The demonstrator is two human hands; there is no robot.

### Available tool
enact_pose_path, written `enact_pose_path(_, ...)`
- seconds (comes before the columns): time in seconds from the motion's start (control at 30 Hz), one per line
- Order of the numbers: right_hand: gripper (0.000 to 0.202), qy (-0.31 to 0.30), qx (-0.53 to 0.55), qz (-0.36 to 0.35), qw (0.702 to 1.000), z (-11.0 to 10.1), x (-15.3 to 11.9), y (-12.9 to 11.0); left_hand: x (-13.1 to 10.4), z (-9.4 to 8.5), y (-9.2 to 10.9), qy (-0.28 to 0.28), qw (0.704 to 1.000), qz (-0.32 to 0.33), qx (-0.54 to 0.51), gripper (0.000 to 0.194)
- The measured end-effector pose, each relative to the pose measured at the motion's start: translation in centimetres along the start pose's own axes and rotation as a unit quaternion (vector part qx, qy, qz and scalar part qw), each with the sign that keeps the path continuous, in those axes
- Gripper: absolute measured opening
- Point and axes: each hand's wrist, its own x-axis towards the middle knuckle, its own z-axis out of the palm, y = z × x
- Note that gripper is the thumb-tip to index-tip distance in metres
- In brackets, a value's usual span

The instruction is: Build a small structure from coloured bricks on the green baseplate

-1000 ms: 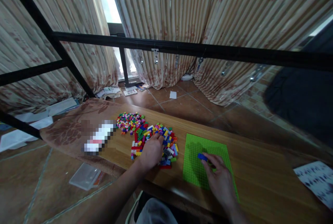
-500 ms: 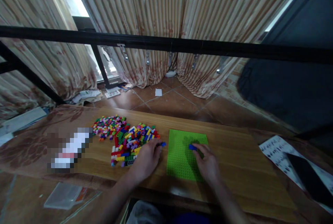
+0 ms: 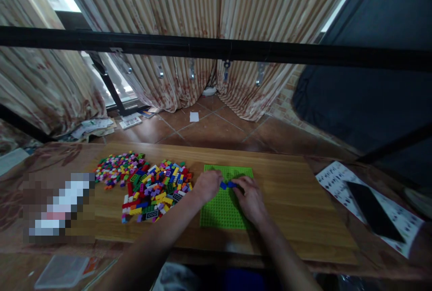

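A green baseplate (image 3: 224,212) lies on the wooden board in front of me. Over its upper half my left hand (image 3: 208,186) pinches a small blue brick (image 3: 223,185). Facing it, my right hand (image 3: 249,195) has its fingers closed on another blue brick (image 3: 231,184). The two bricks are close together, with a narrow gap between them. Whether either brick touches the plate's studs, I cannot tell. Left of the plate is a heap of mixed larger bricks (image 3: 158,187), and beyond it a pile of smaller colourful pieces (image 3: 118,167).
A black phone (image 3: 374,210) rests on a printed sheet (image 3: 332,176) at the right. The wooden board (image 3: 290,201) lies on a brown cloth. A black metal bar (image 3: 162,44) crosses in front of the curtains. A clear plastic box (image 3: 62,272) sits low at the left.
My left hand has moved right, from beside the brick heap to over the baseplate, bringing its blue brick near the one in my right hand. The whole view has shifted slightly.
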Motion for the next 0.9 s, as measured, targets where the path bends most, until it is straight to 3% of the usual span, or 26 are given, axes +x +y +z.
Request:
enact_pose_path(0.13,0.024,0.003,-0.01,-0.004,1.0,0.0,-0.1,-0.1,-1.4,0.1,-0.5,0.025,0.999,-0.011,0.019,0.029)
enact_pose_path(0.2,0.027,0.003,-0.014,-0.009,1.0,0.0,-0.1,-0.1,-2.2,0.3,-1.0,0.046,0.999,0.015,0.007,0.024)
enact_pose_path(0.33,0.024,-0.007,-0.026,-0.02,0.999,-0.1,0.0,-0.1,-2.6,1.0,-1.6,0.068,0.992,0.098,-0.035,0.04)
enact_pose_path(0.4,0.021,-0.009,-0.029,-0.026,0.999,-0.1,0.0,0.0,-2.4,1.4,-1.6,0.058,0.991,0.112,-0.041,0.03)
enact_pose_path(0.5,0.02,-0.003,-0.023,-0.031,0.999,-0.1,-0.1,0.2,-2.0,2.0,-1.4,0.058,0.992,0.101,-0.046,0.019)
enact_pose_path(0.7,0.021,0.0,-0.005,-0.041,0.999,-0.2,0.0,0.4,-2.4,2.8,-1.2,0.097,0.991,0.068,-0.069,0.017)
enact_pose_path(0.9,0.016,0.002,0.003,-0.048,0.999,-0.3,0.2,0.2,-2.3,2.7,-0.7,0.1,0.991,0.047,-0.073,0.017)
